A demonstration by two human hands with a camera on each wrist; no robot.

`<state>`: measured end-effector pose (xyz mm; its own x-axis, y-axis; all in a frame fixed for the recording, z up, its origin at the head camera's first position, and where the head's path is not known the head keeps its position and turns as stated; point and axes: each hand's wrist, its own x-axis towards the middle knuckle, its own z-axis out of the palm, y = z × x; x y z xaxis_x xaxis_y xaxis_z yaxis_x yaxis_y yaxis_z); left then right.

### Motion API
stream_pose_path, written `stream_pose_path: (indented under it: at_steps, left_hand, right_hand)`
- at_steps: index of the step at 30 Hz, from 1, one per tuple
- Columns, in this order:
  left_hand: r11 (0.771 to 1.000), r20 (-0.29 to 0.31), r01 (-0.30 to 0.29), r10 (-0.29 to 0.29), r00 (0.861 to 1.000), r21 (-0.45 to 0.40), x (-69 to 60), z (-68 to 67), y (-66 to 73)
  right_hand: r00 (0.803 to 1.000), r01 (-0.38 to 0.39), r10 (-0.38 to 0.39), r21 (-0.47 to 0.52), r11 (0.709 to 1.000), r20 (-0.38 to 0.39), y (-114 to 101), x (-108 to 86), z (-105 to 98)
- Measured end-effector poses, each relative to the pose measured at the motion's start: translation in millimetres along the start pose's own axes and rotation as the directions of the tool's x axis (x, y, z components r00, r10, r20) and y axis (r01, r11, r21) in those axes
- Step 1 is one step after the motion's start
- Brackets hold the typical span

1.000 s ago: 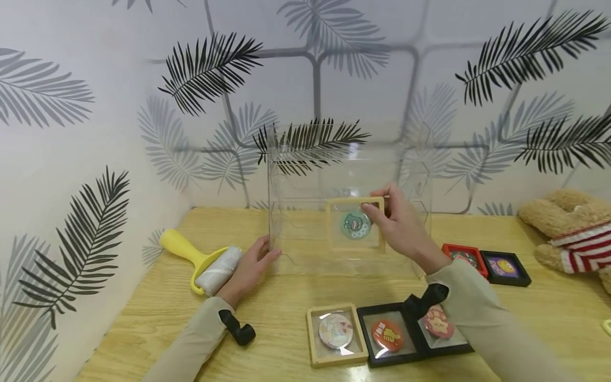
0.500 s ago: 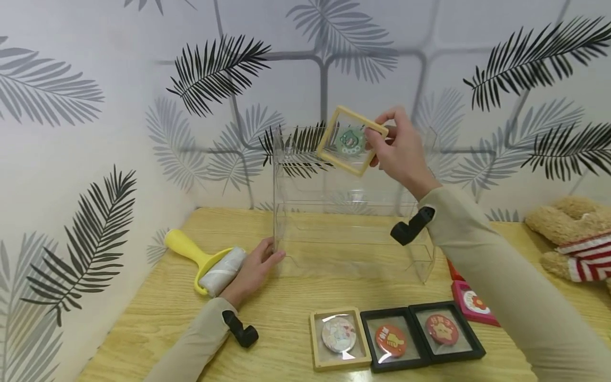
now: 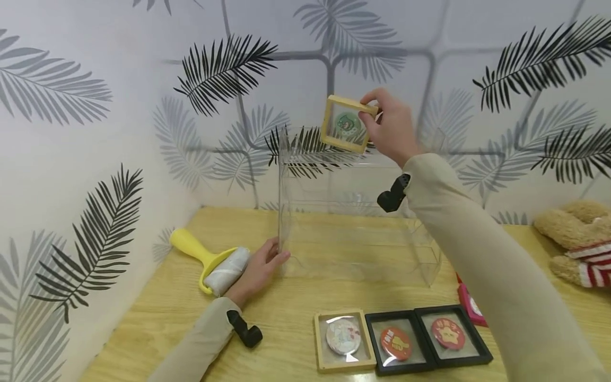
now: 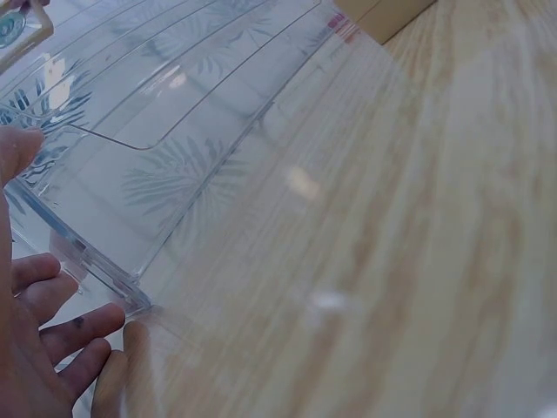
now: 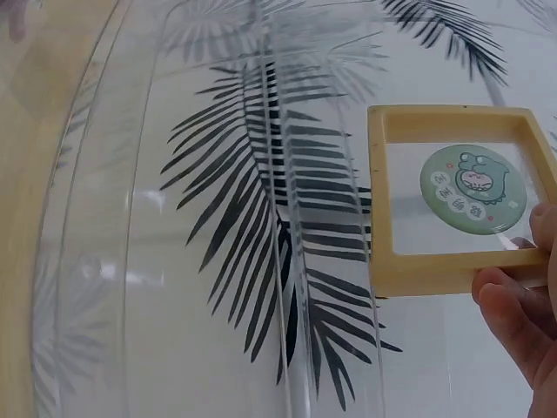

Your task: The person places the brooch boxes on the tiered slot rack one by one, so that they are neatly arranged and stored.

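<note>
My right hand (image 3: pixel 391 124) pinches a pale yellow square frame (image 5: pixel 379 200) by its right side. A round green badge (image 5: pixel 474 189) with a cartoon creature shows behind the frame's clear film. I hold it, slightly tilted, at the top tier of a clear acrylic display stand (image 3: pixel 353 233); whether it touches the stand I cannot tell. Low on the stand's left side, my left hand (image 3: pixel 260 270) holds the side panel's edge, thumb on one side and fingers on the other in the left wrist view.
In front of the stand lie another pale yellow frame (image 3: pixel 321 345) and two black frames (image 3: pixel 374 339) (image 3: pixel 456 364), each with a round badge. A pink frame (image 3: pixel 470 305) is partly behind my right sleeve. A yellow-handled lint roller (image 3: pixel 191 246) lies left; a teddy bear (image 3: pixel 573 223) sits right.
My right hand has lifted the yellow frame from the stand's middle height to its top. The frame tilted midway and is now nearer level. My left hand stays at the stand's side.
</note>
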<state>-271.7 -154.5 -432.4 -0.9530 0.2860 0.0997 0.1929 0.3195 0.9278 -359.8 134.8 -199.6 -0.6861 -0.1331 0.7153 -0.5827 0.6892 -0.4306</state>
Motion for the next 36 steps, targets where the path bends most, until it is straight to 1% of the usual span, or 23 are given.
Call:
stream_pose_path:
  at_steps: [1,4,7,10,12,14,19,21,24,26,29,33,36]
  left_hand:
    - [1.000,-0.005,-0.003,0.003,1.000,-0.004,2.5,0.9,-4.7]
    - [1.000,-0.009,0.008,-0.008,1.000,-0.001,3.5,1.4,-6.7]
    - [1.000,-0.024,0.021,-0.021,0.999,-0.008,3.4,0.7,-7.8]
    - [1.000,-0.012,0.006,-0.006,1.000,-0.021,1.7,0.8,-8.0]
    - [1.000,0.003,-0.008,0.008,1.000,-0.030,1.3,1.3,-7.2]
    - [0.999,0.015,-0.016,0.017,1.000,-0.034,1.6,1.7,-7.0]
    - [0.999,0.007,-0.011,0.011,1.000,-0.031,3.8,1.5,-9.2]
    - [0.999,0.008,-0.014,0.014,1.000,-0.029,4.0,1.2,-9.5]
    - [1.000,0.013,-0.015,0.016,1.000,-0.025,5.0,0.1,-8.4]
    - [0.999,0.017,-0.015,0.016,1.000,-0.028,5.1,-0.6,-7.5]
    - [0.999,0.012,-0.014,0.014,1.000,-0.030,5.2,-1.4,-7.2]
    - [1.000,0.007,-0.018,0.018,1.000,-0.020,3.9,-1.1,-6.3]
    - [1.000,0.009,-0.013,0.013,1.000,-0.022,2.7,-0.3,-6.3]
  right_hand:
    - [0.999,0.040,-0.040,-0.032,0.999,-0.003,1,2.6,3]
    - [0.991,0.129,-0.126,-0.092,0.987,0.042,2,9.4,11]
    - [0.980,0.166,-0.152,-0.108,0.980,0.127,1,14.2,20]
    - [0.972,0.150,-0.131,-0.088,0.985,0.197,-1,13.7,27]
    - [0.969,0.131,-0.110,-0.084,0.988,0.221,-1,12.4,29]
    - [0.969,0.119,-0.098,-0.080,0.990,0.229,-2,11.6,29]
    - [0.956,0.092,-0.052,-0.130,0.987,0.289,-3,11.4,26]
    - [0.952,0.064,-0.018,-0.142,0.988,0.306,-2,10.5,24]
    - [0.952,0.031,0.015,-0.146,0.989,0.306,0,7.8,20]
    - [0.956,0.024,0.018,-0.140,0.990,0.293,0,3.9,18]
    - [0.964,0.025,0.007,-0.117,0.993,0.266,-2,-5.1,15]
    - [0.979,0.030,-0.013,-0.078,0.997,0.204,-8,-18.9,14]
    - [0.984,0.061,-0.051,-0.053,0.997,0.173,-13,-29.8,15]
